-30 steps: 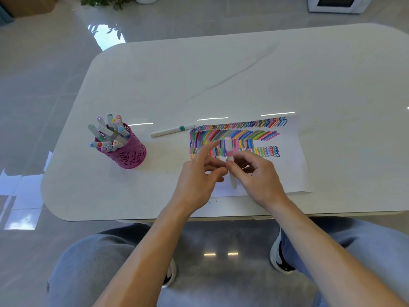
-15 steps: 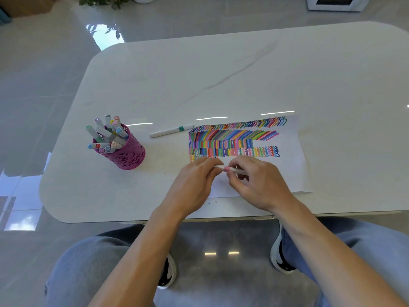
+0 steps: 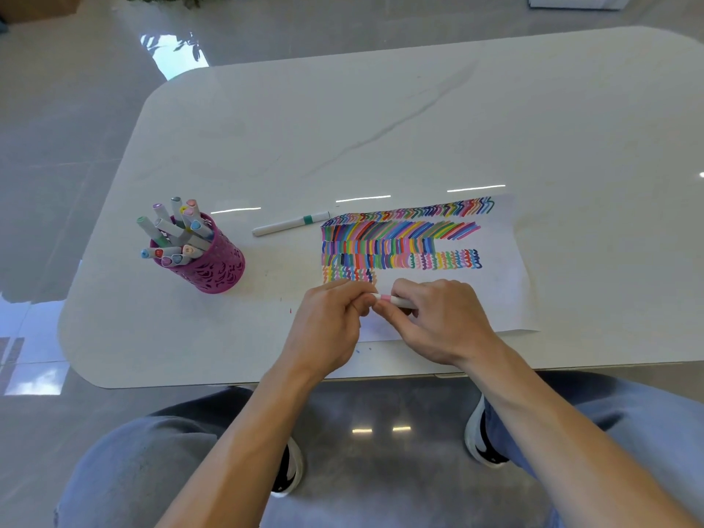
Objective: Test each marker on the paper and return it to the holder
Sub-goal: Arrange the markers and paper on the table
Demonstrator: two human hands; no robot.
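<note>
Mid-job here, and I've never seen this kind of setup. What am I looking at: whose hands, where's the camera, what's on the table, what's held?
No machine here: a person works with two bare hands. The one camera is worn on the head and looks forward and down, so the arms enter from the bottom. On the white table lies a paper covered with rows of coloured test strokes. Left of it stands a pink holder full of markers, and a loose marker with a green band lies by the paper's far left corner. The left hand and right hand both pinch one marker with a pink band above the paper's near part. Whether its cap is going on or off, I cannot tell.
</note>
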